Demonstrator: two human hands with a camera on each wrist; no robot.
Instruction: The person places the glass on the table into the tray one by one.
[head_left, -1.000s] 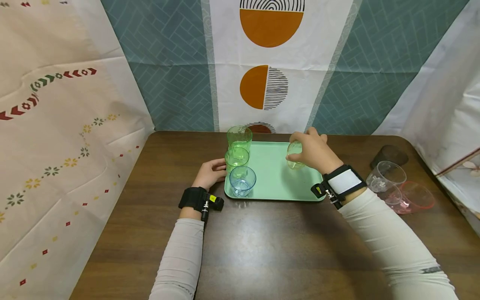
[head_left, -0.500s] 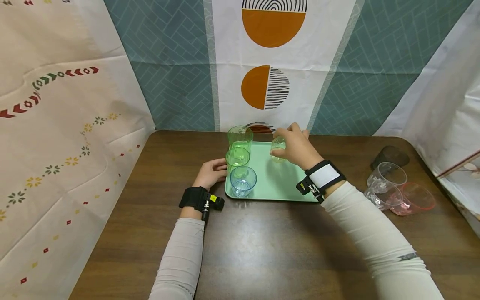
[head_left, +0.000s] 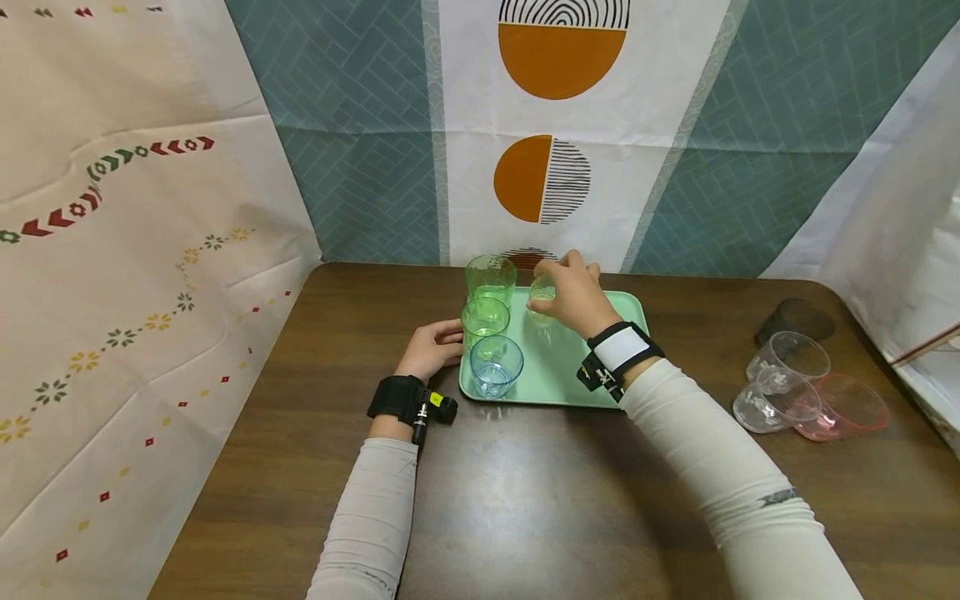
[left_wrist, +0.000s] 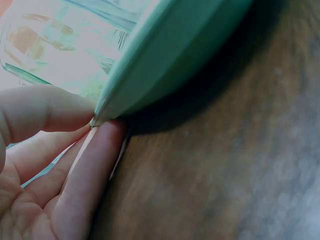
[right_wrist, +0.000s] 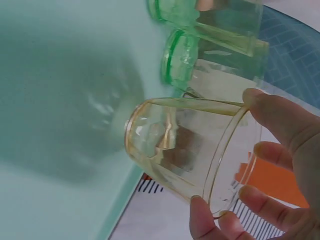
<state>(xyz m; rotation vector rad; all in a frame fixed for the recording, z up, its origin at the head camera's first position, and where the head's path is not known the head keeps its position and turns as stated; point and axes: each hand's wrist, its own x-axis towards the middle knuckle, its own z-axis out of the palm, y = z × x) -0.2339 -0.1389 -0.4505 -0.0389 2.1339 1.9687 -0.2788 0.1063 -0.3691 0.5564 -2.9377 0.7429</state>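
My right hand (head_left: 581, 296) holds a clear, yellow-tinted cup (right_wrist: 175, 145) by its rim, fingertips spread around it. The cup is upright, over the back of the mint-green tray (head_left: 577, 375), close to the green cups. At the tray's left edge, my left hand (head_left: 429, 350) pinches the rim; the left wrist view shows the thumb (left_wrist: 47, 107) on one side and a finger beneath. Along the tray's left side stand a blue cup (head_left: 495, 367), a green cup (head_left: 485, 321) and another green cup (head_left: 491, 275) in a row.
On the right of the brown table (head_left: 525, 500) stand a dark cup (head_left: 795, 321), a clear cup (head_left: 798, 354), another clear cup (head_left: 780, 404) in front and a red-rimmed cup (head_left: 847, 408). Patterned cloths (head_left: 360, 150) hang behind the table and at its sides.
My right hand has carried the yellow-tinted cup leftward over the tray, toward the green cups. The left hand has stayed at the tray's edge. The head view has shifted slightly.
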